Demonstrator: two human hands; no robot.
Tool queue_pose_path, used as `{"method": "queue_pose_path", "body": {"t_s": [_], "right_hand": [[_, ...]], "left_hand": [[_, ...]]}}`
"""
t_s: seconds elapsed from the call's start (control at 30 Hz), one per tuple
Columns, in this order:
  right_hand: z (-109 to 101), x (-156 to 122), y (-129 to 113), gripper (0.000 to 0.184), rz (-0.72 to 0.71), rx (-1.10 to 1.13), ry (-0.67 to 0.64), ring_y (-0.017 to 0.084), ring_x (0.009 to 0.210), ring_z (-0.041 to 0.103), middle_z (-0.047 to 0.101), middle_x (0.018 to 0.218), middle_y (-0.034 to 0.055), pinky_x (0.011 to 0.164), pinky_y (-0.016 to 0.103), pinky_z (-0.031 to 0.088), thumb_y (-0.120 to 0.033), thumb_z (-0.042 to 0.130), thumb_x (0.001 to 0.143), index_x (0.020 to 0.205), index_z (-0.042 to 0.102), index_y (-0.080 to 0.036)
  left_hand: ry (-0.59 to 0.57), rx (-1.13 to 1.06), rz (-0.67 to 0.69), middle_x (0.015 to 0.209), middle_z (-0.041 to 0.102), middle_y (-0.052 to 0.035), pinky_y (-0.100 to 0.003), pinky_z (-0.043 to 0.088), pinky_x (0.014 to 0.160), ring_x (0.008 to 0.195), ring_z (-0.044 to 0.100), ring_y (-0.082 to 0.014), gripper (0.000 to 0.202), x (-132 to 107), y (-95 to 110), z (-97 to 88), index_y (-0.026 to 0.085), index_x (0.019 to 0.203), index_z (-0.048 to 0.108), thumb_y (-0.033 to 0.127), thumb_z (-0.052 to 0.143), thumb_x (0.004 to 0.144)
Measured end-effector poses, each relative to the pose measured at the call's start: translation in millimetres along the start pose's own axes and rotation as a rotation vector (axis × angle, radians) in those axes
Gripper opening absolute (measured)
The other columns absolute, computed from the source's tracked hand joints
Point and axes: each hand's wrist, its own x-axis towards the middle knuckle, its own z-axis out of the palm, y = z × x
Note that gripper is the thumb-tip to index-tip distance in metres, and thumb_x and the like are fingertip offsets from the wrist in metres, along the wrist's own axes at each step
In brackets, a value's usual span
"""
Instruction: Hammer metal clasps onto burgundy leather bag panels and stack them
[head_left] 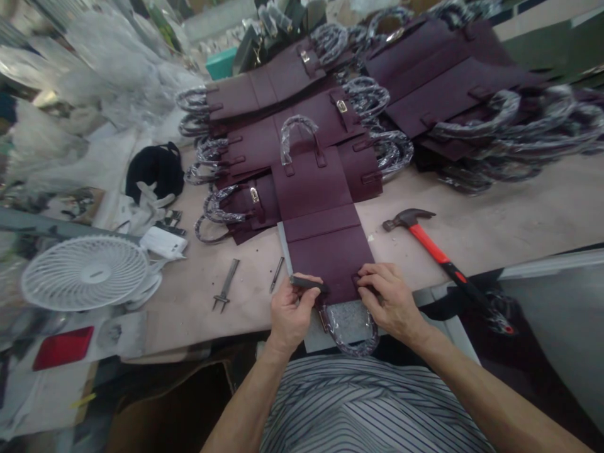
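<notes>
Two bare hands at a smooth burgundy bag panel (pixel 325 248), flat near the close edge of the table (pixel 481 217)
The left hand (pixel 291 314) grips a slim dark tool (pixel 306 283) between thumb and fingers; the right hand (pixel 389 299) has its fingertips bunched narrowly at the panel's right edge, and whether they pinch anything cannot be told; a film-wrapped, looped handle (pixel 356 348) curves over a speckled grey slab (pixel 346 314), partly covered; bare tabletop separates panel and red-gripped hammer (pixel 430 245); the tool's inner tip is hard to make out.
</notes>
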Motion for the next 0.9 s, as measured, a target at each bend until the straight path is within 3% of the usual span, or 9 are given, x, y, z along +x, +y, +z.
{"method": "queue_pose_path", "body": {"t_s": [0.4,0.7,0.9], "right_hand": [[-0.3,-0.1,0.9,0.009,-0.009,0.005,0.015,0.022,0.101,0.056,0.063,0.104,0.0083,0.089,0.040,0.045,-0.011,0.056,0.093,0.093,0.061,-0.018],[1.0,0.2,3.3,0.008,-0.037,0.004,0.027,0.022,0.100,0.056,0.063,0.104,0.0079,0.089,0.040,0.045,-0.010,0.058,0.092,0.094,0.060,-0.018],[1.3,-0.4,2.9,0.008,-0.035,0.012,0.040,0.022,0.101,0.056,0.062,0.104,0.0081,0.089,0.040,0.045,-0.009,0.058,0.093,0.094,0.060,-0.017]], "left_hand": [[-0.019,0.076,0.063,0.100,0.074,-0.0075,-0.028,0.060,0.085,0.092,0.073,-0.0174,0.013,5.4,-8.8,12.0,0.016,0.102,0.065,0.025,0.065,0.092],[-0.020,0.178,0.279,0.097,0.074,-0.0066,-0.030,0.058,0.089,0.094,0.071,-0.0170,0.008,5.6,-10.5,11.2,0.016,0.099,0.067,0.018,0.063,0.093],[-0.022,0.176,0.322,0.097,0.074,-0.0063,-0.029,0.059,0.086,0.092,0.072,-0.0163,0.010,2.0,-14.9,11.9,0.016,0.101,0.066,0.018,0.064,0.092]]}}
